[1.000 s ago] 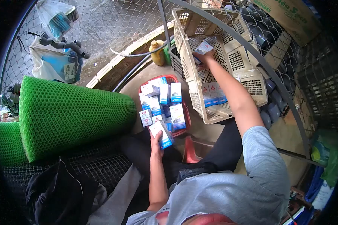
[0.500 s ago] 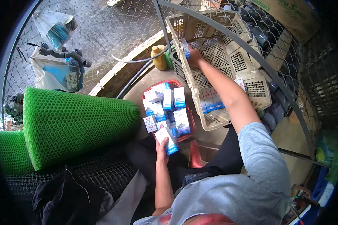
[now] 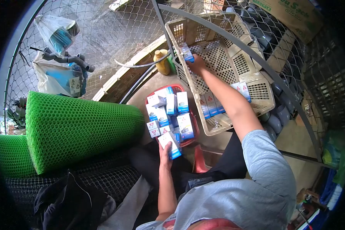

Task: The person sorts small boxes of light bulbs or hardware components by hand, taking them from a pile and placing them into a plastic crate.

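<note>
My left hand [image 3: 165,152] grips a small white-and-blue cardboard box [image 3: 170,144], thumb on its top face, at the near edge of a red basket [image 3: 196,128]. Several similar boxes lie piled at different angles in that basket. Inside the pale plastic crate [image 3: 200,100], my right hand [image 3: 196,65] is at the far left wall, its fingers closed on the near end of another white-and-blue box [image 3: 187,52]. A row of boxes [image 3: 211,104] stands along the crate's near side, partly hidden by my right forearm. More boxes [image 3: 241,89] show just right of the forearm.
A big roll of green plastic mesh [image 3: 84,130] lies to the left. Yellow bottle [image 3: 162,63] stands behind the basket. A curved metal bar [image 3: 253,48] and wire netting cross over the crate. Bags with pipe fittings [image 3: 59,73] hang at the upper left.
My right hand has moved slightly toward me along the crate wall, and more of its box shows. My left hand keeps its box in the same place. The view has shifted a little.
</note>
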A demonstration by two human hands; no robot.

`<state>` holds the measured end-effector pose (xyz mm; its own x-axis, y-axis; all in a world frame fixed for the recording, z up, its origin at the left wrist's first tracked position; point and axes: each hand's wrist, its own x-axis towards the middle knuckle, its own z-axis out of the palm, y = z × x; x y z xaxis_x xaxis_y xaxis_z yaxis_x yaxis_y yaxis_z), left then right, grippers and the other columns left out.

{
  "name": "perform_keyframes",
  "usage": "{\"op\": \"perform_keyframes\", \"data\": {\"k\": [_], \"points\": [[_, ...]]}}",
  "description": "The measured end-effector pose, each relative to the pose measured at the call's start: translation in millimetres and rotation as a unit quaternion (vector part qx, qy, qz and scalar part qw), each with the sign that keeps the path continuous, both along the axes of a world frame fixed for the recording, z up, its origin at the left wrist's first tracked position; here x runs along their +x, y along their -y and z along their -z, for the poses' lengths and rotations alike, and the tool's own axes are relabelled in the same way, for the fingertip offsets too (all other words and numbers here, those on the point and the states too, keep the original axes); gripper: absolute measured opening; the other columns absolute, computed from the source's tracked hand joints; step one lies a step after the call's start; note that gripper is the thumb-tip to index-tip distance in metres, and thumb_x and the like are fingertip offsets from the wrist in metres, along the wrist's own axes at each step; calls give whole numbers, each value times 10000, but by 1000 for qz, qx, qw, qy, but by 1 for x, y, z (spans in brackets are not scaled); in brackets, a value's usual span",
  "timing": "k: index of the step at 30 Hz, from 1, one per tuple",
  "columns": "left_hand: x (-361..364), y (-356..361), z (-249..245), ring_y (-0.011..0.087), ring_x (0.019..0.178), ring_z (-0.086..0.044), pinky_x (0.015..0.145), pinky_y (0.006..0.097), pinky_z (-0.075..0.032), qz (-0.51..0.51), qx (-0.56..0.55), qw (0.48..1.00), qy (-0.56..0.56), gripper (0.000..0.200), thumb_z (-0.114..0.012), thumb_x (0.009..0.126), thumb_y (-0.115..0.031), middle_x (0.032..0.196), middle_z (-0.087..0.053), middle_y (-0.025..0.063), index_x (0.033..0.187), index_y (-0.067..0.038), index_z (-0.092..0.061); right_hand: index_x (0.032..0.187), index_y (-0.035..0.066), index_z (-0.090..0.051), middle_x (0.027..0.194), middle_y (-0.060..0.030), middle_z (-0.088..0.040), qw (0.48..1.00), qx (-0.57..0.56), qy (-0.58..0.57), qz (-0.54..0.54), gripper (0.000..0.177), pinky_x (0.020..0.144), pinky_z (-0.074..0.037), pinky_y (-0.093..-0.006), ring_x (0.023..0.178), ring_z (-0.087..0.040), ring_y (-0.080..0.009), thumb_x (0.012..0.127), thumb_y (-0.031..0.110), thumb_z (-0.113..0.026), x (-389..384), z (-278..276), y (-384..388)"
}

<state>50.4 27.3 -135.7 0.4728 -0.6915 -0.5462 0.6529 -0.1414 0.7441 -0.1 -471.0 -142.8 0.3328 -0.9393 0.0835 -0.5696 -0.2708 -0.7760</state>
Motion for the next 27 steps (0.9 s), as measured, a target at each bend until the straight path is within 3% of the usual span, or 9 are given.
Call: {"op": "perform_keyframes", "data": {"k": [2,9,11,13,14,17,19,23,27], "points": [[-2,2,-2,243,1214,-575,1007,386,-492,-2,-3,1000,3,645,-682,936,-171,1353,-559,107,1500,-87,-382,1150,55,-601,1072,-213,-716,999,-23,2,25,354,870,-522,-511,1052,-665,-439,916,295,-718,0,-23,-28],[-3,3,-4,268,1162,-618,992,429,-522,1,-11,1000,-5,645,-682,942,-191,1330,-582,108,1503,-86,-381,1371,136,-468,1141,-266,-693,990,-117,-63,-39,549,891,-518,-545,1025,-664,-472,895,239,-722,2,-7,-73],[-1,8,-5,277,1142,-634,985,440,-533,-6,-30,999,-34,641,-681,945,-196,1318,-593,109,1502,-83,-385,1429,149,-419,1138,-286,-694,994,-43,-81,-54,638,919,-510,-553,1066,-659,-475,888,286,-728,9,-6,-76],[-4,19,5,286,1123,-653,977,447,-548,-33,-82,974,-209,627,-671,957,-199,1301,-607,109,1505,-75,-392,1436,132,-419,1185,-302,-680,992,110,-5,-56,693,965,-494,-562,1155,-626,-485,866,347,-750,16,4,-83],[-6,27,18,290,1135,-649,972,444,-551,-51,-61,983,-168,622,-674,960,-210,1305,-605,109,1501,-72,-400,1440,98,-430,1242,-291,-663,993,-3,-117,-30,757,1030,-473,-548,1223,-605,-457,835,394,-776,19,13,-89],[-2,50,5,279,1225,-592,1033,461,-499,-82,-58,986,-134,700,-750,914,-228,1352,-578,105,1505,-92,-400,1459,50,-443,1427,-279,-548,986,-32,-138,-85,815,1144,-404,-503,1360,-498,-430,810,387,-804,8,25,-86],[-1,65,-3,244,1159,-624,972,385,-534,11,-102,991,86,725,-796,866,-100,1315,-595,104,1480,-55,-412,1431,26,-483,1460,-261,-526,988,-14,-113,-100,780,1164,-391,-475,1401,-459,-395,811,369,-809,2,25,-84],[14,79,-19,214,1218,-575,1041,369,-480,44,-68,995,54,840,-832,807,-60,1324,-583,100,1513,-63,-377,1380,15,-574,1410,-252,-574,978,-99,-150,-101,724,1155,-399,-473,1352,-510,-388,802,381,-812,7,35,-76],[18,78,-38,208,1264,-541,1090,356,-433,70,-103,988,88,903,-852,784,-86,1342,-576,84,1539,-69,-358,1397,28,-590,1299,-216,-672,967,140,-175,-122,807,1105,-456,-454,1221,-636,-327,786,516,-790,26,37,-78]]}}
